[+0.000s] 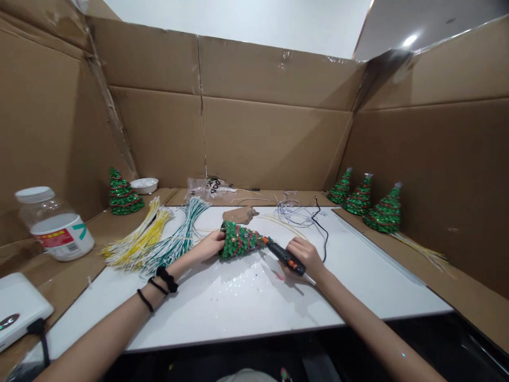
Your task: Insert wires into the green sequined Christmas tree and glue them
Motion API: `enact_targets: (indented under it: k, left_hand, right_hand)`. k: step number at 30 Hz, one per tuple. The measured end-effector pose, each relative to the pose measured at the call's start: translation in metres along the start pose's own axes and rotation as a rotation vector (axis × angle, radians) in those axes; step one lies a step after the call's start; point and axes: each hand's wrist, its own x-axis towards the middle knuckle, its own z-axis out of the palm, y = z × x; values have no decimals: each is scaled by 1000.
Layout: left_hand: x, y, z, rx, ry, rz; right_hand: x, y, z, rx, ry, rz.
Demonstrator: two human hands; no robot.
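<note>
My left hand (211, 245) grips the base of a small green tinsel Christmas tree (242, 242) with red garland and small beads. The tree lies on its side above the white board (238, 313), its tip pointing right. In my right hand (305, 257) is a black and orange hot glue gun (284, 257), its orange nozzle at the tree's tip. Whether the nozzle touches the tip I cannot tell. Pale wires run out from the tree's base behind my left fingers. Glitter is scattered on the board below the tree.
Bundles of yellow-white wires (149, 236) and green-white wires (181, 233) lie left. One tree (122, 193) stands back left, others (384, 209) right. A plastic jar (59, 228), white bowl (144, 185), white device (22, 307) and tangled wires (294, 212) lie around. Cardboard walls (274, 132) enclose the workspace.
</note>
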Motion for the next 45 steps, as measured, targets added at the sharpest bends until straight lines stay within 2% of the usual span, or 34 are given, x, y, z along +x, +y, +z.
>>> enact_targets:
  k: [8,19,30,45]
  left_hand:
    - [-4,7,3,-11,-31,10]
    - [0,-3,0,-19,-28,28]
    - [-1,3,2,-22,-38,14]
    - [0,-2,0,3,-40,14]
  right_hand:
    - [-3,-3,-2,-34,-67,76]
    - [-1,-4,-5,-63,-86,122]
    - [0,-5,-5,-62,-42,100]
    - [0,-6,-4,-52,-28,132]
